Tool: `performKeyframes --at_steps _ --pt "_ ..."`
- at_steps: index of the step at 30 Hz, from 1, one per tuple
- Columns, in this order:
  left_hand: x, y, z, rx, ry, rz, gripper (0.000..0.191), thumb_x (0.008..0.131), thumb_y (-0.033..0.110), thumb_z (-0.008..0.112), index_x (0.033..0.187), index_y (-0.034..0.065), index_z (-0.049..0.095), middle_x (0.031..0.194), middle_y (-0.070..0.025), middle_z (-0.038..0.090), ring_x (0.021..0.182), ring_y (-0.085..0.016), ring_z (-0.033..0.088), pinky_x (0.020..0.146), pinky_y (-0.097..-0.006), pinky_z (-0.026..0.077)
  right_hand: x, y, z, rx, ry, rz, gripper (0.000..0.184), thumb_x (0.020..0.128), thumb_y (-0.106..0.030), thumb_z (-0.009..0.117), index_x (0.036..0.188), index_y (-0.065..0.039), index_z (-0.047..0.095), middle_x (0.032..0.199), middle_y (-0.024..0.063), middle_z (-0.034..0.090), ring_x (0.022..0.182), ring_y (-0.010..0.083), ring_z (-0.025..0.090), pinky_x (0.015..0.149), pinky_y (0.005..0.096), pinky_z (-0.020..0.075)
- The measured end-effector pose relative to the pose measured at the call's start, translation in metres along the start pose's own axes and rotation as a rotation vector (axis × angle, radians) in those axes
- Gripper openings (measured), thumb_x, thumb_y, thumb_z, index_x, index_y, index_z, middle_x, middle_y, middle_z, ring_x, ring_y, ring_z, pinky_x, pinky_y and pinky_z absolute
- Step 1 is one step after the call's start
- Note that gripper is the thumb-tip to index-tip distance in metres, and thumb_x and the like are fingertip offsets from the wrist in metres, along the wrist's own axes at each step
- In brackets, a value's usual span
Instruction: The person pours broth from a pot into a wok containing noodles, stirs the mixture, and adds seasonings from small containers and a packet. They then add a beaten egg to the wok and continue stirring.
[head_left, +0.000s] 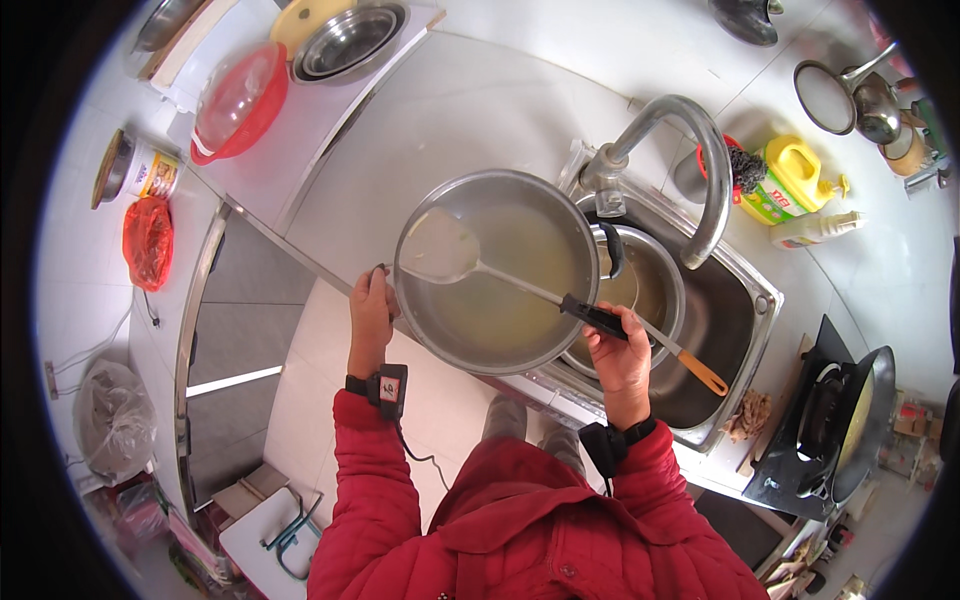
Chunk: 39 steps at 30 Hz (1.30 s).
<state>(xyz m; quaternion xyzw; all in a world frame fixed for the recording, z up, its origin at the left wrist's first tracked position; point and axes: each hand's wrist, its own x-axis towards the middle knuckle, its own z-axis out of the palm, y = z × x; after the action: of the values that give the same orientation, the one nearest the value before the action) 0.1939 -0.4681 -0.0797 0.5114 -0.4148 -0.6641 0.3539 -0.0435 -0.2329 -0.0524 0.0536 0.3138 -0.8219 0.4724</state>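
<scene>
A wide metal pan (517, 322) with cloudy, yellowish liquid is in front of me, overlapping the counter and the sink's left side. My left hand (373, 309) grips the pan at its left edge; the fingers partly hide the hold. In my right hand (619, 349) is the black handle of a metal spatula (441, 247). The spatula lies across the pan, its broad blade wet and towards the left rim. Behind my right hand, a metal pot (673, 262) with murky liquid sits in the sink, and an orange-handled utensil (701, 371) leans out of it.
A curved faucet (716, 172) rises over the stainless sink (724, 315). Yellow detergent jug (791, 180) and white bottle (817, 229) stand behind it. A wok (862, 427) rests on the stove at right. At upper left are a red colander (247, 112) and metal bowls (352, 41).
</scene>
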Motion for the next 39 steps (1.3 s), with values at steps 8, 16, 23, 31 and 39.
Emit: performKeyframes --at_steps 8,16,23,31,39 --pt "0.001 -0.012 -0.01 -0.053 -0.008 -0.043 0.023 0.09 0.02 0.043 0.096 -0.0013 0.049 0.053 0.0077 0.03 0.042 -0.002 0.025 0.038 -0.0195 0.019 -0.013 -0.007 -0.003 0.028 0.009 -0.007 0.02 0.079 -0.019 0.057 0.09 -0.004 0.061 0.095 0.0135 0.06 0.069 0.0282 0.059 0.058 0.0298 0.0502" --pt "0.005 -0.017 -0.019 -0.121 0.011 -0.027 0.021 0.089 0.019 0.044 0.096 0.0003 0.05 0.053 0.0084 0.029 0.04 -0.001 0.024 0.036 -0.019 0.017 -0.041 -0.036 0.0 -0.057 0.01 -0.092 0.021 0.081 -0.02 0.055 0.092 -0.002 0.057 0.097 0.0143 0.058 0.068 0.0282 0.059 0.058 0.0307 0.049" --pt "0.008 -0.014 -0.032 -0.183 -0.006 -0.028 0.021 0.088 0.02 0.044 0.095 0.0013 0.05 0.052 0.0071 0.029 0.041 -0.003 0.025 0.037 -0.0203 0.02 -0.071 -0.071 -0.007 -0.11 0.007 -0.195 0.02 0.08 -0.022 0.056 0.091 -0.005 0.059 0.097 0.012 0.059 0.069 0.0249 0.057 0.06 0.0293 0.0475" --pt "-0.019 -0.016 -0.029 -0.205 0.007 -0.068 0.013 0.087 0.018 0.043 0.084 0.0061 0.047 0.053 0.004 0.033 0.045 -0.007 0.032 0.041 -0.0219 0.027 -0.081 -0.09 -0.01 -0.216 0.066 -0.287 0.021 0.081 -0.023 0.055 0.09 -0.003 0.056 0.094 0.013 0.059 0.068 0.0246 0.058 0.058 0.0293 0.0475" --pt "-0.094 -0.041 -0.033 -0.302 -0.194 -0.266 0.007 0.086 0.011 0.043 0.085 0.0043 0.045 0.068 -0.0053 0.049 0.06 -0.017 0.051 0.06 -0.0312 0.049 -0.079 -0.091 -0.001 -0.316 0.086 -0.29 0.02 0.084 -0.02 0.053 0.09 0.0 0.053 0.094 0.0147 0.058 0.066 0.0239 0.058 0.056 0.0279 0.0471"
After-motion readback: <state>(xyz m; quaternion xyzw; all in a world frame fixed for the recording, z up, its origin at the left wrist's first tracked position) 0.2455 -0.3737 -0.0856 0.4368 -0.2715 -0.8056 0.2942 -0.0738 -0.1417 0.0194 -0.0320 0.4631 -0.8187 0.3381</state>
